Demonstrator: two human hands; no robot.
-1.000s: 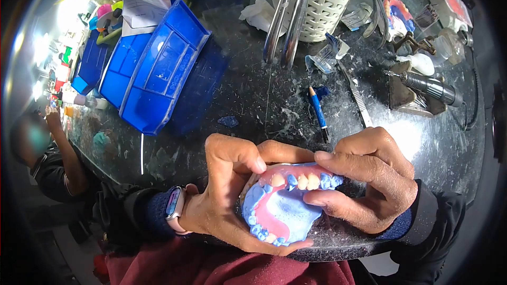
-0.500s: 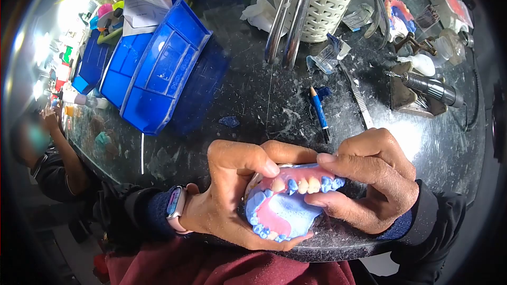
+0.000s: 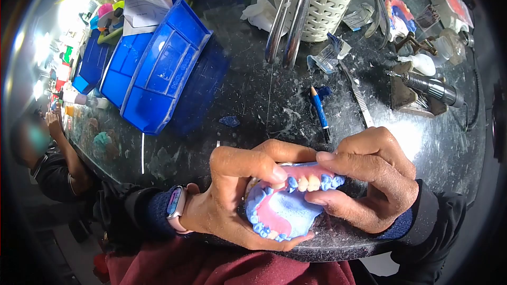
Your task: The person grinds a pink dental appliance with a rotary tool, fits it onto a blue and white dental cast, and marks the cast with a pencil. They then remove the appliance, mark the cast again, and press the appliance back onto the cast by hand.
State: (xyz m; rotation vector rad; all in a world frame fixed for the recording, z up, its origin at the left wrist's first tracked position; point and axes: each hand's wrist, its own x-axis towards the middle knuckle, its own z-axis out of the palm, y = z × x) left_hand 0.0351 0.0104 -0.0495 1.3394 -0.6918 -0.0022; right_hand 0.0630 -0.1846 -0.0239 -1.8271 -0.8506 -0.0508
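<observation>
Close to the table's front edge, both hands hold a blue dental cast (image 3: pixel 297 212) with pink wax and several cream and blue teeth along its arches. My left hand (image 3: pixel 228 195) wraps round its left side and underside, and one fingertip presses a cream tooth in the upper row. At the right end of that row, my right hand (image 3: pixel 375 182) grips the cast between thumb and fingers, next to the blue teeth (image 3: pixel 330 182). The fingers behind the cast are partly hidden.
A blue bin (image 3: pixel 163 68) stands at left. A white basket of tools (image 3: pixel 330 10) is at the back. A blue pencil (image 3: pixel 319 108), a metal tool (image 3: pixel 359 97) and a handpiece (image 3: pixel 430 87) lie ahead and right. Another person's arm (image 3: pixel 68 150) shows at far left.
A left fingertip has slid slightly right and down onto the cream tooth. My right hand and the cast stay nearly still. The other person's hand has shifted a little.
</observation>
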